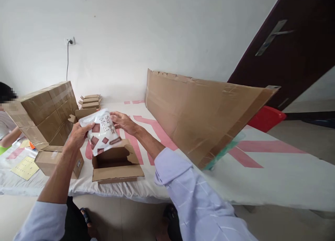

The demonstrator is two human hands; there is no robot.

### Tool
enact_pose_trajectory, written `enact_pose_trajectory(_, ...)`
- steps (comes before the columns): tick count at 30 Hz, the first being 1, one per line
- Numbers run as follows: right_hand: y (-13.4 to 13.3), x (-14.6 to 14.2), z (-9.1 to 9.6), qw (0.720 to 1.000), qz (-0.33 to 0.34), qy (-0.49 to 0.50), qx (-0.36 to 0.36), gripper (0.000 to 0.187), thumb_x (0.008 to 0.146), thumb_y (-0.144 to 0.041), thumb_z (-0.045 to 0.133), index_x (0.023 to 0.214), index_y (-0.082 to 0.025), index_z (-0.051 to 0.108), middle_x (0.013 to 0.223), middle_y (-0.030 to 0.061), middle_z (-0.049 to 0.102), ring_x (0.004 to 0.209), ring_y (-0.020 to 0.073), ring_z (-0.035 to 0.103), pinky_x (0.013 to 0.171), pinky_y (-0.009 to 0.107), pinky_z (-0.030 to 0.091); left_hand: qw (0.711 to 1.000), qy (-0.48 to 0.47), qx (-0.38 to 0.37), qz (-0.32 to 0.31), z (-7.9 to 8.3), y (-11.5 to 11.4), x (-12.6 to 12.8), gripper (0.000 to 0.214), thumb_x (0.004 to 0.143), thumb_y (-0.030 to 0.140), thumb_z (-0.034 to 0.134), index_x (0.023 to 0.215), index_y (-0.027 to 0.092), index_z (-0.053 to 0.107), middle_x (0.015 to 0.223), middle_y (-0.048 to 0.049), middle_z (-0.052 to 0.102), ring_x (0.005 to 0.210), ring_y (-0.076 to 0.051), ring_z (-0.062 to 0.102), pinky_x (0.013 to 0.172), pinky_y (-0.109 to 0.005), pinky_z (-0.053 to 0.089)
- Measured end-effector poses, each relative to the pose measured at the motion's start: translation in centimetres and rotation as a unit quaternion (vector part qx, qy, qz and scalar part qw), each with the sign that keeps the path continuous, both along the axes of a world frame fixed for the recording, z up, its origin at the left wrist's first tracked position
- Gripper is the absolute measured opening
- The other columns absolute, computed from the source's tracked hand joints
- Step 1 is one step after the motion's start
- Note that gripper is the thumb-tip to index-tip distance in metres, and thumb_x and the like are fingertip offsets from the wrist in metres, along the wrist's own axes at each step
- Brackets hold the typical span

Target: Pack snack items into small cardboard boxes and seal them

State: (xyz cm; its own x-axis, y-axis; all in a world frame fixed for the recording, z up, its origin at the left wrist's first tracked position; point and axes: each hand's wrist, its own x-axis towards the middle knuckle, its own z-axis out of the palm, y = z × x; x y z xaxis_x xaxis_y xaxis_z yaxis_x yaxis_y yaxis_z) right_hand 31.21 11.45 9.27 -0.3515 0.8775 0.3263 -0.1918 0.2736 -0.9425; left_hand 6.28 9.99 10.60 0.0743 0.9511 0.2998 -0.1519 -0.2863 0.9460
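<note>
A white pouch (106, 143) with "Super Meal" lettering and dark red squares is held up in front of me. My left hand (80, 132) grips its left edge, thumb across the front. At its upper right, my right hand (123, 121) pinches the pouch's edge. Just below and to the right, a small open cardboard box (117, 174) sits on the cloth with its flaps spread; its inside is dark. Under my left forearm lies a closed cardboard box (49, 162), partly hidden by the arm.
Stacked taped cartons (44, 111) stand at left, with small open boxes (90, 101) behind. A large cardboard sheet (193, 111) leans across the covered table (274, 178). A yellow sheet (25, 168) lies at left, near another person's arm (10, 138). A red container (267, 118) is at right.
</note>
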Motion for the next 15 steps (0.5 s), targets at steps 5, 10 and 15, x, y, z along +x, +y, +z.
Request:
enact_pose_trajectory(5,0.9,-1.5,-6.1,0.995,-0.018,0.064,-0.071,0.07,0.07,-0.071,0.094,0.113,-0.021,0.072,0.088,0.0027,0.076,0.074,0.0185,0.071,0.068,0.034,0.062,0.987,-0.147,-0.035,0.047,-3.7,0.2,0.4,0.056,0.057,0.039,0.105,0.101,0.019,0.078,0.089,-0.0031,0.082,0.076,-0.021,0.074,0.072,-0.034,0.064)
enact_pose_trajectory(10,3.7,-1.9,-9.0,0.989,-0.11,0.061,-0.08,0.056,0.07,-0.062,0.094,0.1,-0.02,0.073,0.082,0.0026,0.075,0.073,0.0186,0.068,0.066,0.031,0.056,0.99,-0.018,-0.142,-0.017,-6.7,2.4,-2.0,0.055,0.057,0.028,0.106,0.103,0.013,0.082,0.094,-0.01,0.083,0.078,-0.024,0.079,0.069,-0.032,0.065)
enact_pose_trajectory(15,6.1,-2.1,-10.2,0.986,-0.144,0.031,-0.079,0.04,0.075,-0.047,0.088,0.098,-0.022,0.068,0.079,0.0,0.073,0.071,0.0172,0.065,0.064,0.029,0.053,0.982,0.033,-0.184,-0.013,-8.7,6.0,-2.3,0.039,0.061,0.015,0.1,0.095,0.011,0.081,0.088,-0.0115,0.083,0.074,-0.024,0.079,0.061,-0.028,0.062)
